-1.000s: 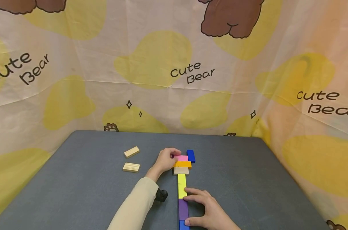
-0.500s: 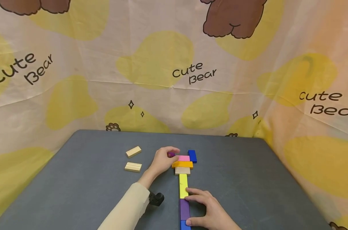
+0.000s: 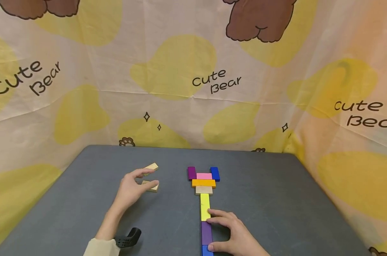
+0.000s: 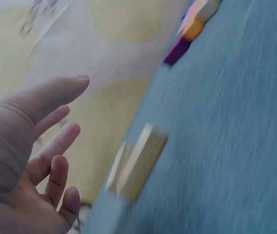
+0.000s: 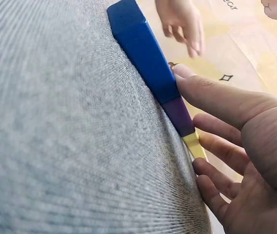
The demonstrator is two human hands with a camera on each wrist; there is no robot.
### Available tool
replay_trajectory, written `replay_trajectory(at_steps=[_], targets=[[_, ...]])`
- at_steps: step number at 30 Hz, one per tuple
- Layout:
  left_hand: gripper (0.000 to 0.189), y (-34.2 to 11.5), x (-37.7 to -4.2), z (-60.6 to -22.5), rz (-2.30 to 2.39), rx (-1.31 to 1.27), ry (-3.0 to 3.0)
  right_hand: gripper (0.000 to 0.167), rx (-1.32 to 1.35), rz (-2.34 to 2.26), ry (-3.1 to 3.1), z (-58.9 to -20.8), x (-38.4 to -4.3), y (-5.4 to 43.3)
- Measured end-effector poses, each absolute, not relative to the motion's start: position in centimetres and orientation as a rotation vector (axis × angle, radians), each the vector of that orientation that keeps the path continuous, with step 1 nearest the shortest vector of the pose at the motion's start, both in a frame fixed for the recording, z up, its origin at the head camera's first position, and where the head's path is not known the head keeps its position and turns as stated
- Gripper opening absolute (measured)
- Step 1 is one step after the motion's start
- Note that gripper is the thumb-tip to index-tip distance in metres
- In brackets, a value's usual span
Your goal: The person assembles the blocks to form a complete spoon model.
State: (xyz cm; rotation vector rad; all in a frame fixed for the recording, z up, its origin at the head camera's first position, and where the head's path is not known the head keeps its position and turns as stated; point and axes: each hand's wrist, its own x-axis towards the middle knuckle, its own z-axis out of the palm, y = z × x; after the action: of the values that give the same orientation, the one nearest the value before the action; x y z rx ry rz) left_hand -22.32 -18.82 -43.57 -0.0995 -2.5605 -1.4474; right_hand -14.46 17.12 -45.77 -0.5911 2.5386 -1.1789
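My left hand (image 3: 129, 188) hovers by two plain wooden blocks, with thumb and fingers spread and nothing between them. The far block (image 3: 153, 166) and near block (image 3: 154, 187) are partly covered by it in the head view. My right hand (image 3: 233, 233) rests along a line of blocks: fingertips touch the yellow block (image 3: 204, 204) near its join with the purple block (image 3: 206, 233), and the thumb touches the blue block (image 5: 145, 58). Beyond lie a beige block (image 3: 204, 190), an orange block (image 3: 203, 183) and a pink block (image 3: 204, 176), flanked by a magenta-purple block (image 3: 191, 172) and a dark blue block (image 3: 215, 174).
A dark grey table (image 3: 276, 199) carries everything. Behind it and at both sides hangs a patterned cloth (image 3: 168, 67) with bear drawings. A black strap device (image 3: 129, 239) sits on my left wrist.
My left hand has let go of the magenta-purple block, which now lies left of the pink one, and has moved left to the wooden blocks. The right hand stays in place.
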Motion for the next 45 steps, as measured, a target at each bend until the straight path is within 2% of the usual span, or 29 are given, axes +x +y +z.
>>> replay_trajectory(at_steps=[8,17,24,32,45], targets=[[0.064,-23.3,-22.2,-45.9,-1.558,-0.113,-2.569,0.054,-0.575,-1.193,2.531,-45.6,-14.5,17.0],[0.071,-23.7,-22.8,-46.3,-1.550,-0.133,-2.667,0.054,-0.586,-1.197,2.561,-45.7,-14.4,16.7],[0.067,-23.6,-22.7,-46.6,-1.512,-0.112,-2.683,0.054,-0.557,-1.197,2.531,-45.7,-14.4,16.6],[0.053,-23.2,-22.7,-46.8,-1.443,-0.075,-2.683,0.054,-0.572,-1.193,2.544,-45.7,-14.2,16.8],[0.046,-22.9,-23.1,-46.9,-1.467,-0.086,-2.674,0.057,-0.577,-1.175,2.564,-45.8,-14.3,17.1]])
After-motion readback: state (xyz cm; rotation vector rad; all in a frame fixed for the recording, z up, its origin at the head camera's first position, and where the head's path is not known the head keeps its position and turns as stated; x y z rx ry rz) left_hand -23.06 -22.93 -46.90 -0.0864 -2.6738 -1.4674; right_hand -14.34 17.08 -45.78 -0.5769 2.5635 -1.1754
